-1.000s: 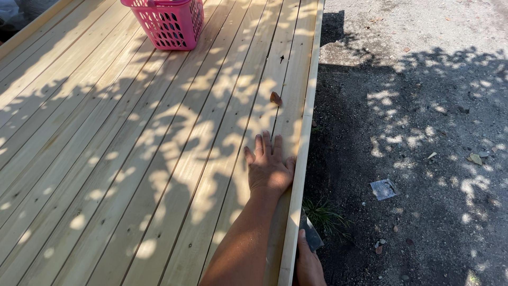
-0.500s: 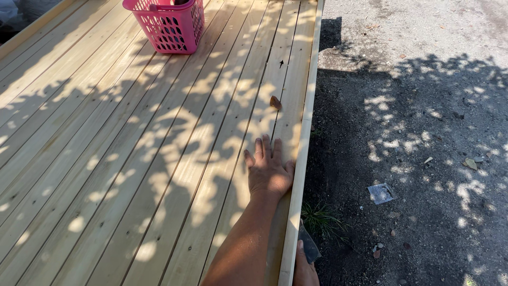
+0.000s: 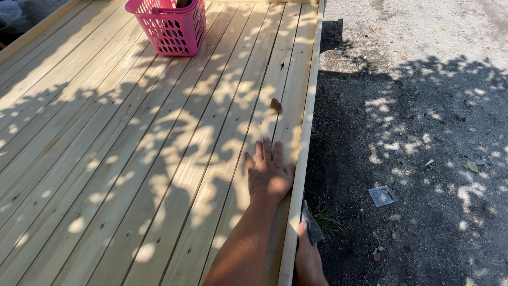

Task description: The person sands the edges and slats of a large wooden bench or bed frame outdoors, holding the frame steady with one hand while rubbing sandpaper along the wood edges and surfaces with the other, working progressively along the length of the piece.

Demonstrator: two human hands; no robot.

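Our left hand [image 3: 269, 175] has stayed flat on the wooden deck [image 3: 132, 159], fingers spread. Our right hand [image 3: 308, 259], at five o'clock, has slid lower, pinching a dark sanding pad [image 3: 312, 225] against the edge board [image 3: 301, 159].

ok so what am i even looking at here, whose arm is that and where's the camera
The camera is worn on a person's head and looks down, so both arms are that person's own. The left hand lies flat, fingers spread, on a pale wooden plank deck dappled with leaf shadow. The right hand is lower, beside the deck's outer edge, with a grip on a small dark grey flat block pressed against that edge; what the block is I cannot tell. A pink plastic lattice basket stands at the far end, and a small brown dry leaf lies on the boards. To the right is dark bare ground.
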